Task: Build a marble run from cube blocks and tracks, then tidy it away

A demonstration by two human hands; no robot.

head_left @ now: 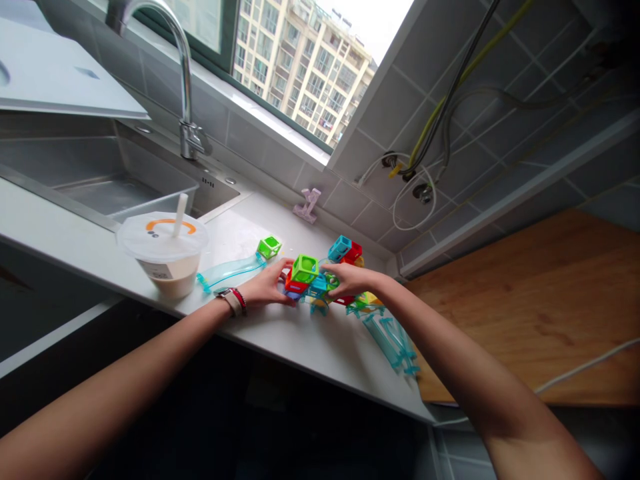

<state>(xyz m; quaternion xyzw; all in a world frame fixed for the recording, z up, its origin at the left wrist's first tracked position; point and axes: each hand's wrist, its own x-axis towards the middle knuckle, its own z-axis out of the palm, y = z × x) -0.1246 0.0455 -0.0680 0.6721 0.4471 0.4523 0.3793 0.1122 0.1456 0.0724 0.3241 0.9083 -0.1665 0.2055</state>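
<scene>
My left hand [266, 287], with a wristband, is closed on a stack of toy building blocks, its fingers at the left side. A green open-framed block [305, 269] tops the stack, over a red block [295, 286]. My right hand [349, 279] curves its thumb and fingers around a small green block [332, 281] beside a blue block [317, 287]; its grip is partly hidden. Behind it lie another blue block [340, 248] and a red block [354, 253]. A loose green cube [270, 247] sits left of the stack, by a clear teal track piece [234, 272].
A lidded drink cup [167, 263] with a straw stands near the counter's front edge. Behind it are a steel sink [75, 170] and a faucet [186, 80]. More teal track pieces [387, 341] lie at right, near a wooden board [520, 313]. A purple clip [307, 205] rests by the wall.
</scene>
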